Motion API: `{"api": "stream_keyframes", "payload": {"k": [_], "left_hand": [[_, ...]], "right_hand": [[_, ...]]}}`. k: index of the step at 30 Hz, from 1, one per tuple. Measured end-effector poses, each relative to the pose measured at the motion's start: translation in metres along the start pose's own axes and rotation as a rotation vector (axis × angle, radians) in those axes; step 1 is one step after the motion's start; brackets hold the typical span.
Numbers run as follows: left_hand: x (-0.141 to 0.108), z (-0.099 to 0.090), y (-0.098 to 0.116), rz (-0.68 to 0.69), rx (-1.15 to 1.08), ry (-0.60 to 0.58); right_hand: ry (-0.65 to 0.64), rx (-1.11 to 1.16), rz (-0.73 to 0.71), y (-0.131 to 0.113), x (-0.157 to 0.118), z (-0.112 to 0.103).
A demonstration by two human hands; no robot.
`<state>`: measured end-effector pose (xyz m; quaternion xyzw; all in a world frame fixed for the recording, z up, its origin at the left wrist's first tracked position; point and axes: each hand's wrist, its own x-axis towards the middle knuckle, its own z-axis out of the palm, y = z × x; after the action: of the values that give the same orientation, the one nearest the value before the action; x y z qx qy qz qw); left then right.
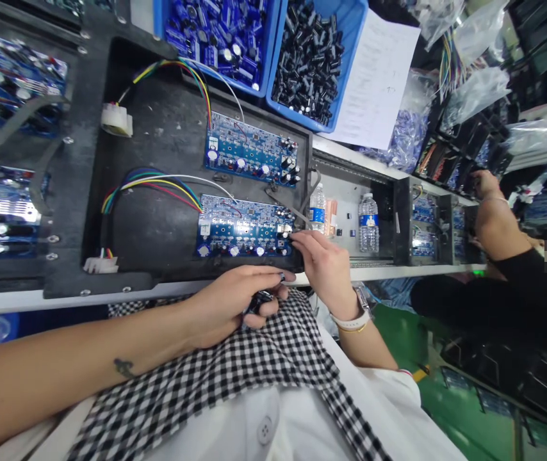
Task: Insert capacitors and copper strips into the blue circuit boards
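Observation:
My left hand (242, 298) is curled in front of the tray's near edge, holding several black capacitors (257, 301) in its palm and fingers. The fingertips of my right hand (324, 259) are pinched at the right end of the nearer blue circuit board (244, 224), by its small black parts; whether a capacitor is between them is hidden. Coloured wires (158, 182) run from this board to a white connector (101, 264). Behind it lies a second circuit board (253, 148), wired in the same way. Both boards sit in a black tray (158, 144).
Behind the tray stand a blue bin (273, 57) of black capacitors and another with blue capacitors (216, 38). A printed sheet (376, 80) lies beside them. Two water bottles (368, 224) are right of the tray. At the far right, a co-worker's arm (501, 224) reaches over the line.

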<state>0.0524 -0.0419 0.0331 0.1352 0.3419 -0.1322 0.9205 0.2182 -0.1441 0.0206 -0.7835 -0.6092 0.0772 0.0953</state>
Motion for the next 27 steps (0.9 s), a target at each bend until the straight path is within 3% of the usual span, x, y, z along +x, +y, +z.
{"api": "stream_keyframes", "payload": {"k": [5, 8, 12, 15, 17, 18, 19, 22, 23, 25, 27], "left_hand": [[-0.001, -0.002, -0.002, 0.016, 0.013, 0.000], [0.002, -0.001, -0.001, 0.006, 0.003, 0.030], [0.000, 0.001, -0.001, -0.023, 0.050, 0.048], [-0.005, 0.011, 0.013, -0.072, 0.104, 0.081], [-0.002, 0.027, 0.040, -0.054, 0.151, 0.112], [0.002, 0.038, 0.060, 0.019, 0.183, 0.130], [0.009, 0.051, 0.085, 0.133, 0.221, 0.150], [0.029, 0.086, 0.178, 0.644, 0.347, 0.220], [0.032, 0.093, 0.209, 0.709, 0.369, 0.234], [0.032, 0.093, 0.258, 0.757, 0.497, 0.311], [0.027, 0.082, 0.281, 0.809, 0.737, 0.457]], "right_hand": [[0.088, 0.033, -0.075, 0.005, -0.004, 0.007], [0.163, 0.231, 0.011, -0.004, -0.010, -0.001], [0.099, 0.584, 0.018, -0.024, -0.018, -0.019], [0.236, 0.648, 0.076, -0.026, -0.021, -0.023], [0.375, 0.652, 0.159, -0.020, -0.019, -0.021], [0.414, 0.652, 0.175, -0.017, -0.017, -0.019], [0.428, 0.649, 0.172, -0.014, -0.015, -0.017], [0.401, 0.643, 0.125, -0.008, -0.010, -0.009], [0.391, 0.642, 0.119, -0.008, -0.010, -0.006], [0.380, 0.641, 0.137, -0.007, -0.013, 0.000], [0.366, 0.647, 0.185, -0.006, -0.022, 0.006]]}}
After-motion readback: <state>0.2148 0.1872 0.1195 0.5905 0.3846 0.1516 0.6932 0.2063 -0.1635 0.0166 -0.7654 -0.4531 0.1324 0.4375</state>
